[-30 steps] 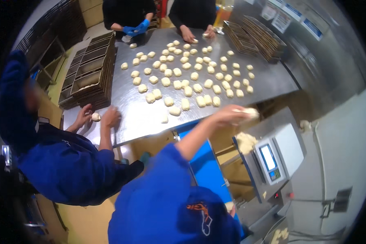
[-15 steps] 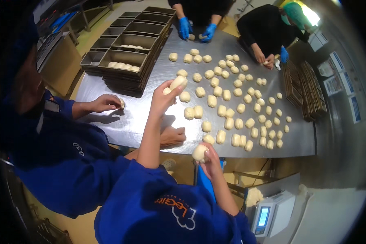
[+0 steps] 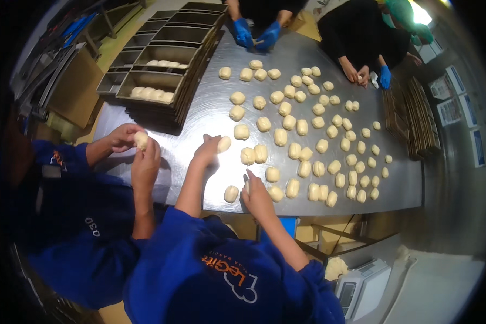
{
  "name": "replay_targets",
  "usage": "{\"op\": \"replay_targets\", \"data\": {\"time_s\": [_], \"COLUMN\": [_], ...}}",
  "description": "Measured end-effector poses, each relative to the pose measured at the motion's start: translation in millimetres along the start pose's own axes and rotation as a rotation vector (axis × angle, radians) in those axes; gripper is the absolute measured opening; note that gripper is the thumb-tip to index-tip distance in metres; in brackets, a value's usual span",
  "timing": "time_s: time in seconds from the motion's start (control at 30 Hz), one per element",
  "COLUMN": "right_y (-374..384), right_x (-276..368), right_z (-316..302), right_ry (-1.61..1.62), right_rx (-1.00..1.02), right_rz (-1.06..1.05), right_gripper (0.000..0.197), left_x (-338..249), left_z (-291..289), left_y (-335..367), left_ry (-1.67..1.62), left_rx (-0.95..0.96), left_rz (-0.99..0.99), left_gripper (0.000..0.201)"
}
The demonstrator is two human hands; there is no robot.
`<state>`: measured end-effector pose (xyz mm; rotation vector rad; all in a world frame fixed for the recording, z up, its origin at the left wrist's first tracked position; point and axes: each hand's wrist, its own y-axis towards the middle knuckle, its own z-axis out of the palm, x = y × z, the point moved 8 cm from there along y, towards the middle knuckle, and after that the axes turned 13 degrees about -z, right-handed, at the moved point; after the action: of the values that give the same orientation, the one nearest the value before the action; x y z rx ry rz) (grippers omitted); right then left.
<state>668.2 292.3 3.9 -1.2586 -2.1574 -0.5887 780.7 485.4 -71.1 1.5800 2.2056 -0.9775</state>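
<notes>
My left hand (image 3: pixel 205 151) is low over the steel table (image 3: pixel 205 100), its fingers closed on a pale dough roll (image 3: pixel 224 143). Nearer the front edge, my right hand (image 3: pixel 259 198) curls over another dough piece (image 3: pixel 247 187), mostly hidden beneath it. A loose dough roll (image 3: pixel 231 194) lies on the tabletop between my forearms. Just beyond my right hand sit a pair of dough rolls (image 3: pixel 248 156) side by side, and one more roll (image 3: pixel 272 174) lies to its right. Many similar rolls spread across the table to the right.
Stacked loaf tins (image 3: pixel 151 86) stand at the far left, two holding dough. On my left a co-worker's hands (image 3: pixel 146 162) pinch a dough piece (image 3: pixel 141 140). Blue-gloved hands (image 3: pixel 256 36) and another worker's hands (image 3: pixel 356 74) are across the table. A scale (image 3: pixel 362 291) stands at lower right.
Both my hands have come down to the table from above it, the left carrying dough. A roll now lies between my forearms. The left co-worker's hands have come together around a dough piece.
</notes>
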Motion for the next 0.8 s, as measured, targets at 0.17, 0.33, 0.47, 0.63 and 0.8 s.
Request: {"op": "replay_targets", "data": {"time_s": [0.17,0.33,0.47,0.63,0.8], "right_y": [-21,-59,-164,-365,-573], "right_x": [-16,12,-4,-34,29], "right_z": [9,-19,-54,-39,17], "right_ry": [-0.233,0.010,0.043,0.224,-0.167], "right_rx": [0.024,-0.110,-0.395,-0.729,-1.123], "right_rz": [-0.088,0.034,0.127,0.660,1.067], "right_gripper": [0.049,0.048,0.041,0.030,0.032], "left_x": [-48,-28,-88,-170,-265], "left_z": [-59,-53,-35,6,63], "left_y": [-5,62,40,-57,-234], "left_ry": [-0.146,0.035,-0.090,-0.245,-0.201], "left_rx": [-0.009,-0.194,-0.355,-0.714,-0.437], "left_rz": [0.092,-0.049,0.139,0.760,0.904], "left_gripper": [0.065,0.097,0.098,0.082,0.077]}}
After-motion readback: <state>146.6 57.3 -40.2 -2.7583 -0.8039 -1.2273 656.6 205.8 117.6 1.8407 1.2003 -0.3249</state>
